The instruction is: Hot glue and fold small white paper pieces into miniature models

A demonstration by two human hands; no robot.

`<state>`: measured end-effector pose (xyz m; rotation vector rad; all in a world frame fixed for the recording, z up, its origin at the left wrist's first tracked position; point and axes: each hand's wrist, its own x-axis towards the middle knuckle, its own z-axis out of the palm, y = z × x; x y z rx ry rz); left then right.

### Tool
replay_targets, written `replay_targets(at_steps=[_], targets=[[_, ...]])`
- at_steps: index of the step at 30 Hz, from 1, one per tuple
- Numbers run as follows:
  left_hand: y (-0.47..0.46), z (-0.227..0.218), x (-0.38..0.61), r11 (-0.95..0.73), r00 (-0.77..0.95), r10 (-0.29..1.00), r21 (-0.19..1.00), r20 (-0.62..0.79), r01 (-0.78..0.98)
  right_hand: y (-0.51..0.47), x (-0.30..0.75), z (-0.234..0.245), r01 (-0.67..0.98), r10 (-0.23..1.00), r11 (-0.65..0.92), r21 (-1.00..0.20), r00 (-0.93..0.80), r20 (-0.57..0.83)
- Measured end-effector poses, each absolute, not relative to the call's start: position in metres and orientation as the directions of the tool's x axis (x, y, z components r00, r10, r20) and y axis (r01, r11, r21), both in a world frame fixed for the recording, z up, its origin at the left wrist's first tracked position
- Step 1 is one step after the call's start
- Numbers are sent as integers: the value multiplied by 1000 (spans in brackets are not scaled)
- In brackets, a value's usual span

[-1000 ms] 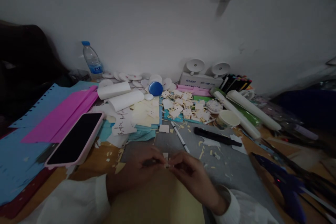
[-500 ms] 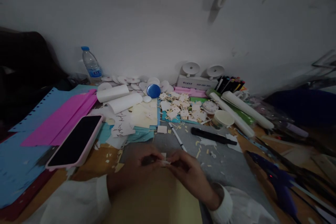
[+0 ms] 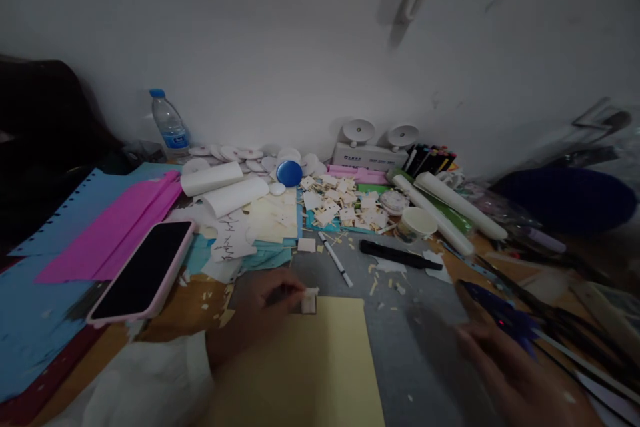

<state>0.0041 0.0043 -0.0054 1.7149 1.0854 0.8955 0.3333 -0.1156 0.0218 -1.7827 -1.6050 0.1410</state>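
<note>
My left hand (image 3: 280,300) is closed in a pinch on a small pale square card (image 3: 309,301), held by its left edge over a yellow sheet (image 3: 345,347). My right hand (image 3: 515,367), smeared by motion, is at the lower right, over the lower part of a dark blue glue gun (image 3: 500,313) with a small red light. Whether its fingers touch the gun is unclear. Another pale square card (image 3: 307,245) lies flat beyond the sheet, beside a white pen (image 3: 335,259).
Behind lies a pile of small square cards with thin sticks (image 3: 345,200). A black cutter-like tool (image 3: 400,255), a paper cup (image 3: 416,221) and white rolls (image 3: 435,213) are to the right. At left are a phone (image 3: 145,273), pink paper (image 3: 110,227) and a water bottle (image 3: 170,123).
My right hand has let go of the small card and moved right to the glue gun. My left hand still holds the card. The view has shifted slightly.
</note>
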Motion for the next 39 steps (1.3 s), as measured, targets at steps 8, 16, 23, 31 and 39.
replay_targets(at_steps=[8, 16, 23, 31, 39], targets=[[6, -2, 4, -183, 287, 952, 947, 104, 263, -113, 345, 26, 917, 925, -41, -398, 185, 331], [5, 3, 7, -152, 271, 959, 952, 78, 264, -149, 375, -9, 946, 905, -84, -312, 203, 373], [8, -7, 4, -190, 283, 953, 941, 109, 279, -46, 337, 8, 982, 929, 185, -29, -165, 330], [8, -11, 4, -231, 310, 939, 938, 146, 259, 16, 340, -9, 960, 948, 191, 203, -234, 214], [9, -2, 3, -322, 319, 927, 849, 195, 418, 13, 345, -2, 945, 945, 223, 240, -270, 184]])
